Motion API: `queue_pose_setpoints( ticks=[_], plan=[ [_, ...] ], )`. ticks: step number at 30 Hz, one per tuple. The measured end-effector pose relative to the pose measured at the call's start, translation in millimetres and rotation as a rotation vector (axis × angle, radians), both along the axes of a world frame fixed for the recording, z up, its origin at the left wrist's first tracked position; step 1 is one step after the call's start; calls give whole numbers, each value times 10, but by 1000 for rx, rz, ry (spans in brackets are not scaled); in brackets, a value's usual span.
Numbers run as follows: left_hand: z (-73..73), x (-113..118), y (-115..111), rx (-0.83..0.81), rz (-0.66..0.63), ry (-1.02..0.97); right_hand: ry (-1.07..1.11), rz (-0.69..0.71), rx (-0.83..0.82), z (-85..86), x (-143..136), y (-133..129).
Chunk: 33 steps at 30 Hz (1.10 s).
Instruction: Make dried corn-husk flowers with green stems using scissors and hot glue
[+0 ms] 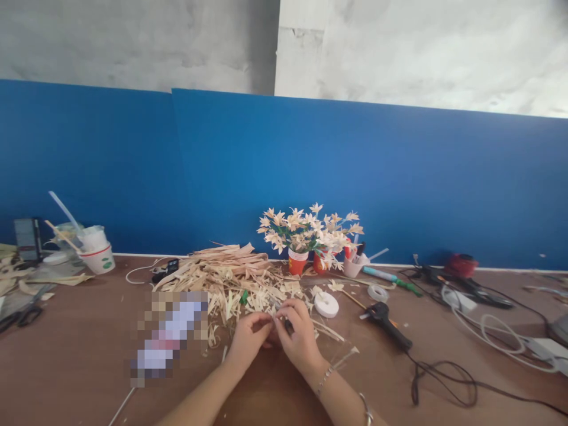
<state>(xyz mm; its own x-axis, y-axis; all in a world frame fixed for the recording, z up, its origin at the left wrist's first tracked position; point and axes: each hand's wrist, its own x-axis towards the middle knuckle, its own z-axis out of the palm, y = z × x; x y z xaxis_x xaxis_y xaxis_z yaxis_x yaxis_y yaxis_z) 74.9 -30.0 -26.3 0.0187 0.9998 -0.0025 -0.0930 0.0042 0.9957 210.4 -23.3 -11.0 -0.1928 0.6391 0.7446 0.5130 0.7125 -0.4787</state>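
A: On the table (pixel 80 361), brown wood, work is spread from edge to edge. Behind it stand blue panels (pixel 310 177), with a grey wall (pixel 421 47) above.

B: Noted. Contents, left to right?

A: Far left: scissors (pixel 22 315), a dark box (pixel 26 238), a white cup (pixel 100 255) with sticks in it. Centre: a heap of pale strips (pixel 226 278). Behind the heap, red cups (pixel 297 261) holding pale paper-like flowers (pixel 310 231). Just right of the heap, a tape roll (pixel 326 304), with a smaller roll (pixel 377 293) beyond it. Then a glue gun (pixel 388 322), its black cable (pixel 444 384) looping toward the near edge. Far right: white cables (pixel 488 331), a red object (pixel 461 264).

B: Hands?

A: Both forearms come in from the bottom edge and converge just in front of the heap. Left hand (pixel 249 338) and right hand (pixel 298 334) meet at the fingertips, touching or nearly so.

B: Finger state?

A: Left fingers curled inward, pinched on something small and pale at the meeting point; too small to identify. Right fingers also curled, closed round a thin dark tool (pixel 288 325), tip toward the left hand. Cannot tell what kind of tool. Bracelets on the right wrist.

B: Position of the held item?

A: Between both sets of fingertips, low over the table, just at the near margin of the strips, left of the tape roll.
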Motion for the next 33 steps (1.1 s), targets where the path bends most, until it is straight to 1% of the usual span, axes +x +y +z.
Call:
queue_pose_setpoints(
  ticks=[12, 19, 21, 29, 33],
  plan=[
    [32, -22, -25, -10, -16, 44, 5, 26, -3, 20, -10, -22],
    [-15, -32, -3, 90, 41, 90, 11, 24, -8, 64, -6, -66],
    [-13, -30, 0, 96, 53, 96, 17, 37, -16, 60, -2, -63],
    [73, -6, -38, 44, -8, -43, 46, 97, -23, 43, 20, -41],
    [82, -11, -51, 15, -59, -116, 45, 113, -20, 48, 26, -44]
  ],
)
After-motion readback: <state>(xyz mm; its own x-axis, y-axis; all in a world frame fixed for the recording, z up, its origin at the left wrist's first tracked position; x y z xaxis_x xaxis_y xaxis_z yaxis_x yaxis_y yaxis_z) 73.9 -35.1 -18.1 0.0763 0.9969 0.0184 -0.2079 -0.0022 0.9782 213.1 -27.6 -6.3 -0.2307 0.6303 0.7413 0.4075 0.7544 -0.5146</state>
